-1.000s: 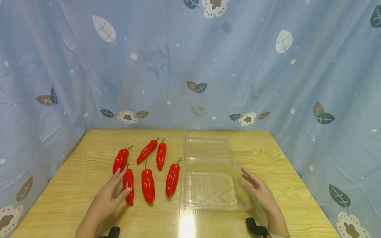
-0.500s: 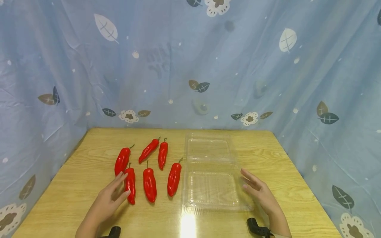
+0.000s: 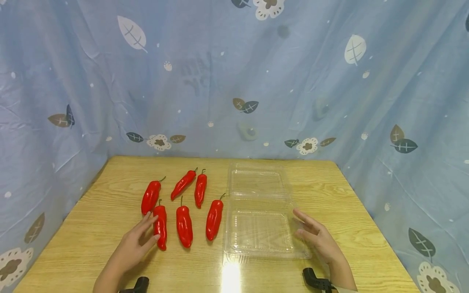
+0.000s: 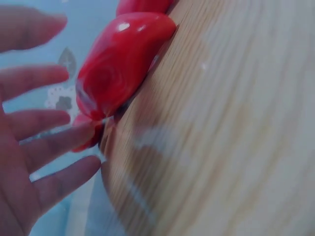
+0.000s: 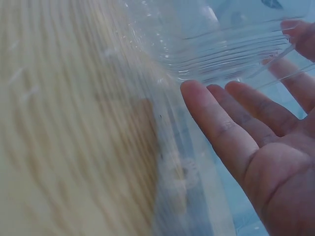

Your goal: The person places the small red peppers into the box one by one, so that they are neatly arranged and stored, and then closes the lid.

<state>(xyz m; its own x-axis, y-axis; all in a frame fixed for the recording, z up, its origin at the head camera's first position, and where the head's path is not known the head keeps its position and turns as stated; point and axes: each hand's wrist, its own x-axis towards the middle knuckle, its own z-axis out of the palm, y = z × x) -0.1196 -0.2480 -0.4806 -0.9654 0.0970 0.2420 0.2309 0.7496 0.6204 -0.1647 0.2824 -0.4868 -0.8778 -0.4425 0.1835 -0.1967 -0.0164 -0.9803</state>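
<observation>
Several red chili peppers [image 3: 184,227] with green stems lie on the left half of the table. My left hand [image 3: 130,248] hovers by the nearest-left pepper [image 3: 160,228], thumb and fingers spread, gripping nothing. In the left wrist view its fingers [image 4: 54,147] are extended beside a pepper [image 4: 118,64]; whether they touch it I cannot tell. A clear plastic clamshell box [image 3: 261,254] lies unfolded right of the peppers, its lid [image 3: 256,183] towards the back. At the box's right edge is my right hand [image 3: 322,240], fingers relaxed, holding nothing; contact with the rim is unclear.
The wooden table [image 3: 340,215] ends at a blue patterned curtain [image 3: 205,81] behind and on both sides. Light glares on the table's surface in front of the box. A black camera mount sits at each wrist.
My right hand has shifted very slightly left, towards the box. The left hand, peppers and box look unmoved, apart from a small shift of the whole head view.
</observation>
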